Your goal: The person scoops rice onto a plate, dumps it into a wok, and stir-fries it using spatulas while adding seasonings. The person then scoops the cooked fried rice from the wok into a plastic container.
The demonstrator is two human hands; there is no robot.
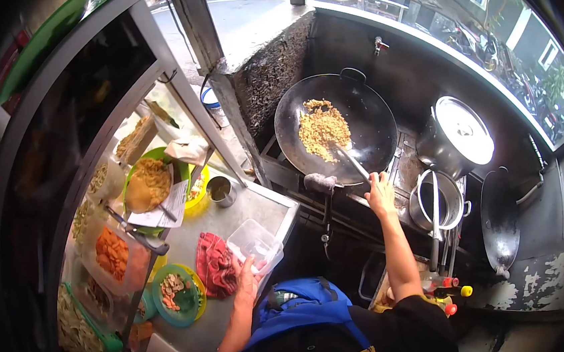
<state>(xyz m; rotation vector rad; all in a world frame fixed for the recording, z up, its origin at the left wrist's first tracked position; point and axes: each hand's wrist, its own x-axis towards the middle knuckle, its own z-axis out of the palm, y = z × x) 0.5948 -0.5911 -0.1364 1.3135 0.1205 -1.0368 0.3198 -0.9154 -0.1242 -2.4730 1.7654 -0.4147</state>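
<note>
My right hand (pixel 381 196) is wrapped around the handle of a metal spatula (pixel 353 164). The spatula's blade rests in the fried rice (pixel 324 129) inside a large black wok (pixel 373 111) on the stove. On the left, my left hand (pixel 247 281) grips the near side of a clear plastic container (pixel 255 240) at the counter's edge. A little whitish food seems to lie in the container. Beside it is a crumpled red cloth (pixel 216 265). A cloth-wrapped wok handle (pixel 321 183) points towards me.
A lidded pot (pixel 459 135) and a smaller open pot (pixel 457 199) stand right of the wok. Several bottles (pixel 448 291) are near my right elbow. The metal counter (pixel 187 241) holds a metal cup (pixel 221 191), a teal plate (pixel 186 308) and a tub of orange pieces (pixel 113 253).
</note>
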